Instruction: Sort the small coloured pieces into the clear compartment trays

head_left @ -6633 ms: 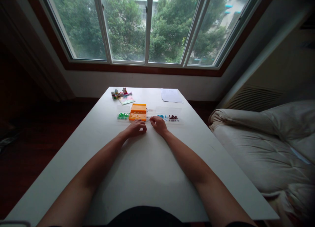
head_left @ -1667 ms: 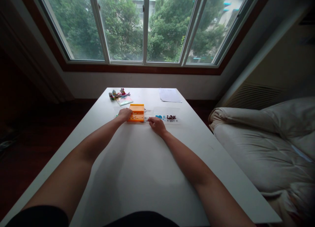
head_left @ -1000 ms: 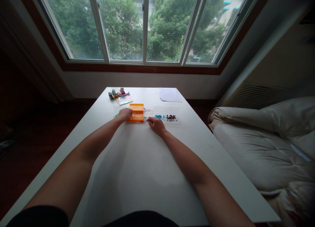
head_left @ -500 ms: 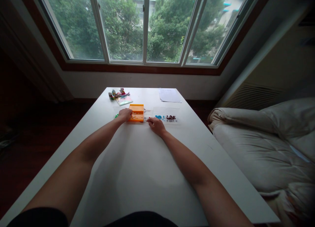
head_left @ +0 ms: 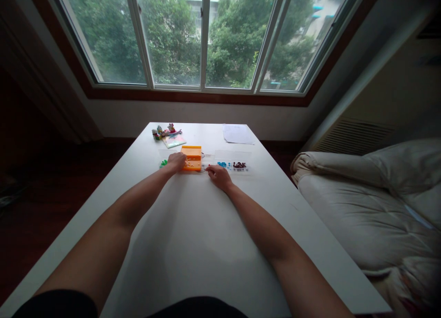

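An open orange box (head_left: pixel 191 151) lies in the middle of the table, with small pale pieces (head_left: pixel 189 163) in its front half. My left hand (head_left: pixel 177 161) reaches over its left side, fingers drawn together near those pieces; what they hold, if anything, is hidden. To the right of the box, my right hand (head_left: pixel 219 175) has its fingers closed in a pinch. A thin cord (head_left: pixel 201 171) runs near its fingertips, and a tiny red spot shows there; what is pinched is too small to name. Clear compartment boxes flank the orange one, with green pieces (head_left: pixel 163 163) on the left.
Blue pieces (head_left: pixel 223 164) and dark brown pieces (head_left: pixel 239 165) lie in the clear box on the right. Small colourful figures (head_left: pixel 161 132) and a flat pastel packet (head_left: pixel 175 140) sit at the back left. White paper sheets (head_left: pixel 237 133) lie back right. A sofa (head_left: pixel 341 207) stands beside the table.
My left hand has shifted very slightly to the right, and more of the green pieces shows. My right hand has stayed in nearly the same spot.
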A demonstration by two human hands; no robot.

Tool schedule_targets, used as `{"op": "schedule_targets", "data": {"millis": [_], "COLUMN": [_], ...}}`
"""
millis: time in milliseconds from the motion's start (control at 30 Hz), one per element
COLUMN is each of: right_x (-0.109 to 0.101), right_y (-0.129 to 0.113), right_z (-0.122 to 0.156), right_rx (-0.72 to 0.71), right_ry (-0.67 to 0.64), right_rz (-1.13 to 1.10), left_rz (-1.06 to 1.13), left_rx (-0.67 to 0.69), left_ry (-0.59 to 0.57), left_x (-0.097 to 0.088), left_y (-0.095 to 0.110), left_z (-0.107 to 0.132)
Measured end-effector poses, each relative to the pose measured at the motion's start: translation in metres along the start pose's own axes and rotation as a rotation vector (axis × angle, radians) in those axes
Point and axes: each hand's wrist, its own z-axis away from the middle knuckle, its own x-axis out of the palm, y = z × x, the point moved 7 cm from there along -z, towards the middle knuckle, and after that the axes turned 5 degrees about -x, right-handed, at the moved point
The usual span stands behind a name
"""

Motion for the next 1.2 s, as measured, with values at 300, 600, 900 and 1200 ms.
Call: {"op": "schedule_targets", "data": {"millis": [300, 600, 900, 1200], "right_x": [0.001, -0.0011, -0.0006, -0.0011], "right_y": [-0.0009, -0.0034, -0.0002, -0.0005], "right_z": [0.0001, -0.0003, 0.0003, 0.0004], "right_rx": [0.002, 0.011, 0.035, 0.019], "right_ry": [-0.004, -0.015, -0.023, -0.015], "right_rz": [-0.003, 0.009, 0.01, -0.001], "left_rz": [-0.003, -0.008, 0.004, 0.002], "left_rx": [-0.045, -0.014, -0.018, -0.03], "left_ry": [-0.083, -0.078, -0.063, -0.057], "left_x": [0.0026, 0.0013, -0.0003, 0.0016], "left_y": [-0.0036, -0.0009, -0.0061, -0.0084], "left_z": [-0.0058, -0.0031, -0.0026, -0.008]}}
